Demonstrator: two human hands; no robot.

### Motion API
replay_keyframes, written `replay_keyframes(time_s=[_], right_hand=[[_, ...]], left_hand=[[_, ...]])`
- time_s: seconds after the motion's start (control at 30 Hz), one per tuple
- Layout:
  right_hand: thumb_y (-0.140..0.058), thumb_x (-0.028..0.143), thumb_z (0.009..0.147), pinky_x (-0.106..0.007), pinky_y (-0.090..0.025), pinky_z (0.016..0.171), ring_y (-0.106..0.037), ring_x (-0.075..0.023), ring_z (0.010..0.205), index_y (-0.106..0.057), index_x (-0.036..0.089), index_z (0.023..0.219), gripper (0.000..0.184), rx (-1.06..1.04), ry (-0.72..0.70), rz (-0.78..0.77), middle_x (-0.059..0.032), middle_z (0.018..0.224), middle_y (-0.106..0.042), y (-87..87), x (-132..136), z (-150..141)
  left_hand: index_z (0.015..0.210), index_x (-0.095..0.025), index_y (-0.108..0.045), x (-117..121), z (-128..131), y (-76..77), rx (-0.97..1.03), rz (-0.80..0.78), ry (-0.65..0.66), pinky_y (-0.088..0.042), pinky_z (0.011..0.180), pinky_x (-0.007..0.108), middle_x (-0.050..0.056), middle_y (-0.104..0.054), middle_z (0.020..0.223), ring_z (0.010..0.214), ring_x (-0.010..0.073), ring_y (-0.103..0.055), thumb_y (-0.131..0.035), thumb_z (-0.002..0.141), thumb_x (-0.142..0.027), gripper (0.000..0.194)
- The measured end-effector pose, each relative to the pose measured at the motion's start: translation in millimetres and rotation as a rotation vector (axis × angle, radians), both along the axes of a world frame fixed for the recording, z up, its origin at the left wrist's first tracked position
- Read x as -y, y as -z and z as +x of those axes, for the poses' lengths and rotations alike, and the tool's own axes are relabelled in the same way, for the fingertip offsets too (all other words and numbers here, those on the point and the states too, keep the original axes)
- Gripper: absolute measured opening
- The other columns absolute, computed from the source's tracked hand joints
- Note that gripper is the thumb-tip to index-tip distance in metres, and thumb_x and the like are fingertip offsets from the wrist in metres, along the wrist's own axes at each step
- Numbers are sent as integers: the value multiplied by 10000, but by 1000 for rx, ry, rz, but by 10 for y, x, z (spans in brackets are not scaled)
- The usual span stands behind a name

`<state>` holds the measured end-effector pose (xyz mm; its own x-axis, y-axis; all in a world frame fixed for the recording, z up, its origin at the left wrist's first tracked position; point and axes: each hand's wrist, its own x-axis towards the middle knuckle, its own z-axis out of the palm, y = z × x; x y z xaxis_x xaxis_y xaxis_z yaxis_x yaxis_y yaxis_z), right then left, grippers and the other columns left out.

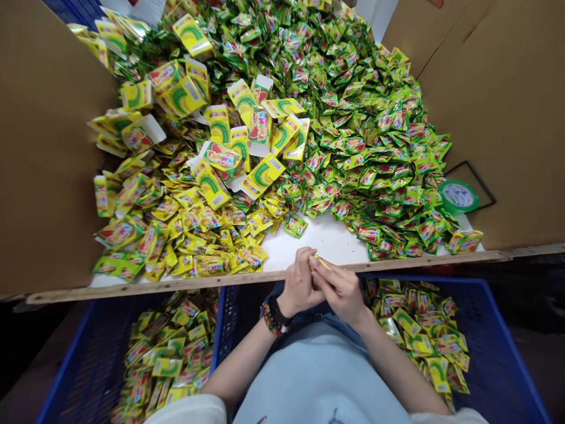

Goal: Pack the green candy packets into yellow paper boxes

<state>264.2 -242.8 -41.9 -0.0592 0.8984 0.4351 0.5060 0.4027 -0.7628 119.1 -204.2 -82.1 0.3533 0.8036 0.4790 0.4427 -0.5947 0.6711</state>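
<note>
My left hand and my right hand meet at the table's front edge, fingers curled together around a small yellow packet of which only a sliver shows. A bead bracelet and a dark band sit on my left wrist. Just beyond my hands lies a bare patch of white table. Past it a big heap of green sachets fills the right and back. Flat yellow cartons and yellow sachets pile up on the left.
Brown cardboard walls close in the table on both sides. A green tape roll lies at the right. Below the wooden table edge, two blue crates hold filled yellow packets, one on each side of my lap.
</note>
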Motion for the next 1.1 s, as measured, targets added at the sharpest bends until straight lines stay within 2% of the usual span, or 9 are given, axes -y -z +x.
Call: replay_keyframes(time_s=[0.07, 0.17, 0.27, 0.37, 0.57, 0.7, 0.9, 1.0, 1.1], right_hand=[[-492, 210, 931, -340, -604, 778, -748, -231, 900, -713, 231, 1170, 326, 229, 149, -164, -99, 1038, -770, -125, 174, 325], [-600, 269, 874, -371, -557, 640, -732, -281, 710, -782, 217, 792, 206, 679, 392, -478, -123, 729, -752, -265, 321, 753], [-586, 278, 897, -376, -536, 726, -713, -276, 824, -762, 209, 833, 200, 666, 267, -462, -115, 846, -757, -237, 89, 691], [-499, 190, 943, -336, -499, 903, -662, -216, 1010, -699, 198, 1081, 243, 393, 80, -316, -95, 1080, -732, -75, -483, 166], [-615, 198, 878, -469, -450, 907, -537, -331, 1084, -648, 126, 1018, 161, 373, 226, -407, -213, 1041, -656, 211, -1310, -567], [-678, 177, 816, -445, -462, 884, -555, -305, 1034, -631, 150, 967, 160, 325, 174, -411, -159, 1011, -644, 304, -1268, -459], [-553, 95, 864, -271, -491, 734, -632, -161, 793, -648, 193, 942, 157, 190, -85, -375, -11, 849, -678, 216, -1043, -316], [-510, 151, 919, -282, -482, 781, -632, -169, 865, -664, 193, 910, 160, 185, -128, -334, -44, 925, -677, 154, -934, -311], [-587, 298, 909, -366, -467, 835, -600, -240, 931, -657, 167, 993, 171, 352, -43, -372, -105, 957, -646, 142, -851, -383]], left_hand=[[1372, -165, -400, -172, -194, -152, -164, -12, -4, -480, 927, 464, 164, -527, 1213, 1113, 310, -531, -550, 837, -572, 688], [1312, -164, -511, -536, -535, -370, -448, -51, -393, -431, 957, 516, 181, -522, 1269, 1157, 361, -475, -520, 897, -462, 511], [1168, -140, -606, -862, -739, -481, -691, -103, -571, -432, 915, 536, 214, -494, 1297, 1163, 407, -449, -557, 873, -299, 338], [1046, -130, -624, -1003, -756, -492, -811, -110, -576, -441, 884, 528, 223, -503, 1262, 1143, 418, -452, -632, 805, -242, 266], [1057, -149, -597, -951, -809, -415, -730, -129, -545, -425, 868, 519, 165, -626, 1063, 1069, 382, -488, -591, 827, -224, 242], [875, -185, -596, -916, -916, -400, -471, -127, -427, -446, 869, 413, 94, -644, 925, 943, 273, -554, -478, 887, -191, 119], [909, -192, -583, -820, -817, -386, -297, -221, -299, -459, 772, 310, 59, -644, 900, 851, 204, -602, -442, 915, -215, 143], [897, -202, -605, -773, -723, -351, -310, -257, -211, -457, 749, 288, 42, -664, 873, 828, 191, -616, -451, 922, -221, 157], [906, -203, -634, -752, -683, -330, -346, -213, -272, -457, 749, 288, 57, -666, 924, 855, 198, -619, -452, 921, -216, 183]])
